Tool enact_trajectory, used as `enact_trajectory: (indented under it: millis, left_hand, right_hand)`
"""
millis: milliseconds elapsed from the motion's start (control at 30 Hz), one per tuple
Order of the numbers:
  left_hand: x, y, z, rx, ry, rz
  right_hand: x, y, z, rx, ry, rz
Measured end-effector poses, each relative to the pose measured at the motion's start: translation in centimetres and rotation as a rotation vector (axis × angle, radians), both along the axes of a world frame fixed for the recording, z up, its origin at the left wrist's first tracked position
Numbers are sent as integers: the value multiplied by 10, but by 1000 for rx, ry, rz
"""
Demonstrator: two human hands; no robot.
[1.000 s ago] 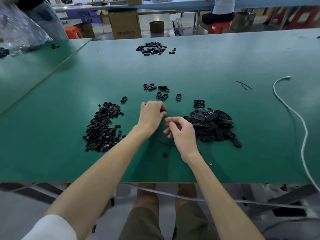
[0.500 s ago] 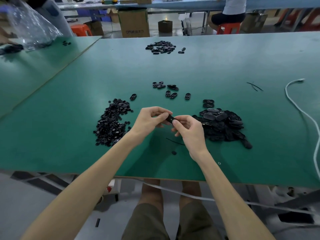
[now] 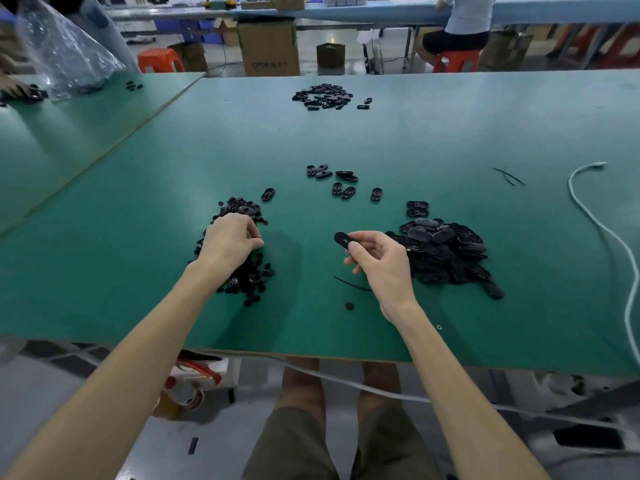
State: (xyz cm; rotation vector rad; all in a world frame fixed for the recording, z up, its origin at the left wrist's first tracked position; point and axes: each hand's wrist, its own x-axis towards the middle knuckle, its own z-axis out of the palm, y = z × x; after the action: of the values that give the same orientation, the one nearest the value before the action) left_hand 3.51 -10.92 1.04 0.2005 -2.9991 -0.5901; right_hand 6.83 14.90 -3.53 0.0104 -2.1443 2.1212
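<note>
My right hand (image 3: 382,263) pinches a flat black oval plastic piece (image 3: 343,239) between thumb and fingers, a little above the green table (image 3: 381,133). To its right lies a heap of larger black oval pieces (image 3: 446,252). My left hand (image 3: 230,240) rests on a heap of small black parts (image 3: 242,268) at the left, with fingertips curled together at the heap's right side. Whether those fingers hold a part is hidden. Several single oval pieces (image 3: 341,183) lie in a loose group farther back.
Another heap of black pieces (image 3: 323,97) lies at the far middle of the table. A white cable (image 3: 602,223) runs along the right side. A thin black strand (image 3: 351,284) and one small round part (image 3: 349,305) lie near my right wrist. Someone sits on a stool (image 3: 457,58) beyond.
Both hands were together at the centre on one black piece. My left hand has since moved left onto the small-parts heap, and my right hand keeps the oval piece.
</note>
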Motion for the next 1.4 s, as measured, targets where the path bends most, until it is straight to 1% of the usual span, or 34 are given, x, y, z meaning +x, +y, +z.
enact_trajectory:
  millis: [67,167,233,267,333,400,467,600,734,867,1067,1167,1300,1400]
  left_hand:
    - [-3,1,-4,-59,-1,5]
    - [-7,5,-10,-149,-61,29]
    - [-8,8,-14,-143,-57,41]
    - [-8,10,-13,-108,-47,41]
    - [-5,17,-9,65,-70,15]
    - [-1,27,-2,305,-117,-52]
    - [6,38,6,473,-119,-125]
    - [16,55,11,664,-79,-253]
    - [21,64,10,790,-60,-284]
    - [22,69,8,758,-59,-312]
    - [25,80,8,669,-4,-331]
    - [26,87,9,622,32,-311]
    - [25,90,7,492,49,-268]
    - [22,91,4,480,43,-249]
  right_hand:
    - [0,0,-1,5,1,-3]
    - [0,0,-1,4,1,-7]
    - [-1,-1,-1,-4,-2,-7]
    - [-1,-1,-1,-9,-5,-7]
    - [-2,-1,-1,-15,-8,-5]
    - [-2,-1,-1,-16,-12,-5]
    - [-2,0,-2,-17,-11,-7]
    - [-2,0,-2,-22,-10,-8]
    - [-2,0,-2,-22,-10,-9]
    - [-1,1,-2,-23,-8,-5]
    - [0,0,-1,-36,-10,9]
    - [1,-1,0,-43,-9,27]
    - [2,-1,1,-46,1,59]
    - [2,-1,2,-50,4,65]
